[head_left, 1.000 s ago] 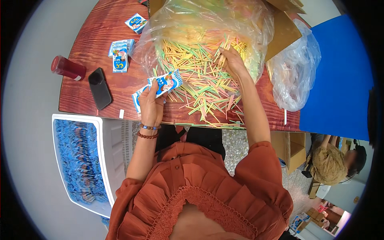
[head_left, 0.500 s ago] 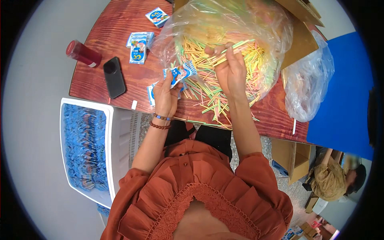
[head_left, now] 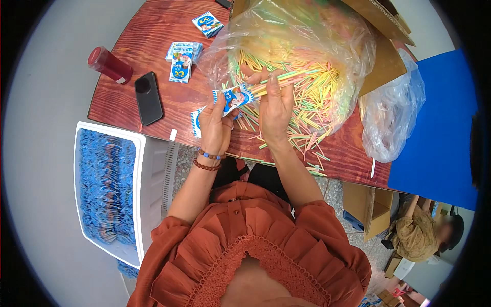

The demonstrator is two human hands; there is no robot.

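My left hand (head_left: 216, 123) is closed on a small blue-and-white packet (head_left: 236, 98), pinched between thumb and fingers. Another blue-and-white packet (head_left: 196, 124) shows partly behind that hand, by the wrist. My right hand (head_left: 276, 111) grips a small bunch of thin straw-like sticks (head_left: 292, 79) in yellow, green and pink. The lower ends of the bunch meet the upper right end of the packet; whether they are inside it cannot be seen. Beneath and beyond my right hand lies a big heap of the same loose sticks (head_left: 319, 94), spilling out of a clear plastic bag (head_left: 286, 25).
Left on the red wood-grain table (head_left: 123, 38) are more packets (head_left: 180, 62), a packet (head_left: 208, 24), a black phone (head_left: 148, 98) and a red bottle (head_left: 110, 65). A white bin (head_left: 140, 204) of blue packets stands below. Rightward are a cardboard flap (head_left: 383, 61), crumpled plastic (head_left: 391, 112) and a person (head_left: 419, 235).
My right hand has come left and nearer to me with its sticks, bringing them against the packet. My left hand still holds the packet, shifted slightly right.
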